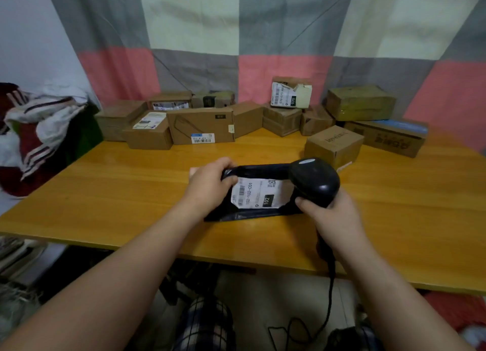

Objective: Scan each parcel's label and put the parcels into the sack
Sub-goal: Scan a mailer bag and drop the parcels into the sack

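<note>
Curtain (284,69): a cloth in large grey, cream and pink squares hangs across the whole back of the scene.
Table (118,193): an orange-brown wooden top runs from left to right, with its near edge facing the person.
Cardboard boxes (201,124): many brown boxes are lined up and stacked along the far edge of the table, against the curtain. Several carry white printed stickers.
Striped bag (39,137): a slumped bag in red, white and green sits at the left, just beside the table's left end. It is well apart from the hands.
Black parcel (252,214): a soft black plastic mailer lies on the middle of the table, in front of the person and between both hands.
Small box (334,145): this box stands alone on the table just behind the scanner.
Scanner (315,180): a black handheld scanner has its head over the right end of the parcel and tipped toward it.
Cord (332,285): a black cable drops from the scanner handle past the table edge.
Left hand (207,187): the fingers curl over the parcel's left end and the thumb lies on top, gripping it.
Right hand (334,216): the fingers are wrapped around the scanner's handle.
Label (260,195): a white sticker faces up on the parcel. It shows barcodes and the number 102.
</note>
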Motion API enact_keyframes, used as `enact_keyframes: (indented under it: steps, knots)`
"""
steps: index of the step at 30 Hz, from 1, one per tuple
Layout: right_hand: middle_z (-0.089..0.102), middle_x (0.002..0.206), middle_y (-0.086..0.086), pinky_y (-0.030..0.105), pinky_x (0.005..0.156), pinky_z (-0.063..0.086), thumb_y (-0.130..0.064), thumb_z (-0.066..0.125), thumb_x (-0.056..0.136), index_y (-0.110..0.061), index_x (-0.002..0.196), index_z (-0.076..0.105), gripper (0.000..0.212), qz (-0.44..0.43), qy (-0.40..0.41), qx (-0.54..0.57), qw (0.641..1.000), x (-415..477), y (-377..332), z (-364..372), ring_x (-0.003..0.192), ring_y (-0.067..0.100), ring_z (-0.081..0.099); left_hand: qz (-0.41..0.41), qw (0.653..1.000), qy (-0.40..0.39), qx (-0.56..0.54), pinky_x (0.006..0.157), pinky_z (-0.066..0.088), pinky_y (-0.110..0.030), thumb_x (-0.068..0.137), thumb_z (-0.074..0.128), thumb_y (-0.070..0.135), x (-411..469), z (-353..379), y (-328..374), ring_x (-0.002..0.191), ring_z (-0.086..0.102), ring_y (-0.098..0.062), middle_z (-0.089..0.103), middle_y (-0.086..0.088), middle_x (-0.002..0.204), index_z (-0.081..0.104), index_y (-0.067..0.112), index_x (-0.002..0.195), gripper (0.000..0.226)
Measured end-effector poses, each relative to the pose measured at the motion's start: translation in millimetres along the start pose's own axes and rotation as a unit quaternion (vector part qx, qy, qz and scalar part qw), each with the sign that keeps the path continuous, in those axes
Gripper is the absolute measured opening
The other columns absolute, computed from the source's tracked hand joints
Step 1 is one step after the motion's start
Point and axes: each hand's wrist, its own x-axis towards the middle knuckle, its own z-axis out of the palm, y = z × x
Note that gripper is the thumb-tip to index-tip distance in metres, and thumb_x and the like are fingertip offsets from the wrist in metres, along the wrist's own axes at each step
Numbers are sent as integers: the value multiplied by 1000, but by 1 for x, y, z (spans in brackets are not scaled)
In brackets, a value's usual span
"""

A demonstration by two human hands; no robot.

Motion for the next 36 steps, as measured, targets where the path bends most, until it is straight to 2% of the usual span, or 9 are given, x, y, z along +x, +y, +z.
enact_keyframes:
  steps: [5,9,12,16,19,22,24,31,36]
  knots:
    - [62,107,0,32,83,45,-23,79,74,-32,97,54,35,-59,-30,-47,997,22,-26,-12,101,14,55,191,976,-16,103,77,11,-27,94,56,33,16,-35,31,97,42,-14,52,19,81,62,41,95,9]
    - [56,89,-19,7,65,37,-21,83,69,-33,100,52,46,-70,-67,-93,991,27,-29,-1,81,-5,50,268,955,-42,124,86,10,-28,91,58,34,20,-41,51,102,37,-13,44,19,82,65,39,98,12]
    - [55,84,-18,6,57,36,-13,81,68,-28,100,55,44,-48,-29,-78,995,31,-28,4,73,-6,49,276,954,-11,114,85,8,-26,91,60,32,17,-37,60,98,35,-7,48,22,83,66,35,100,11]
    - [72,80,1,27,60,56,-1,78,69,-18,90,67,29,57,23,115,991,29,-36,1,73,17,70,128,976,172,44,105,15,-39,82,63,53,8,-29,61,134,27,-21,39,4,143,44,30,137,62]
    - [74,79,14,33,56,58,2,75,72,-5,90,69,20,165,5,279,946,27,-43,-7,69,27,73,-61,979,145,-129,113,20,-42,77,61,63,-9,-23,51,140,20,-22,24,-3,154,22,22,150,92]
    - [74,80,17,33,53,57,3,73,74,-1,93,68,20,184,-22,326,927,26,-42,-10,70,30,73,-82,943,-43,-319,89,46,-14,86,64,46,-26,-6,37,118,56,-11,61,3,127,59,21,122,45]
    - [74,80,14,32,55,57,1,74,74,-2,95,69,21,175,-31,307,935,23,-40,-6,72,29,73,-65,910,-56,-406,68,47,-7,88,67,24,-30,3,31,91,68,-2,73,6,102,70,22,100,12]
    - [66,65,-14,25,61,46,-31,74,79,-27,78,66,9,-1,85,162,983,1,-34,-3,70,2,64,-100,894,-3,-437,61,51,-13,84,72,13,-15,7,11,76,71,-4,74,13,78,71,22,83,9]
    - [55,47,-22,6,47,36,-22,76,78,-28,59,56,28,-112,8,54,992,-25,-24,7,50,-8,53,-89,897,15,-433,63,51,-11,84,72,12,-6,9,1,78,70,-3,74,14,79,71,22,86,10]
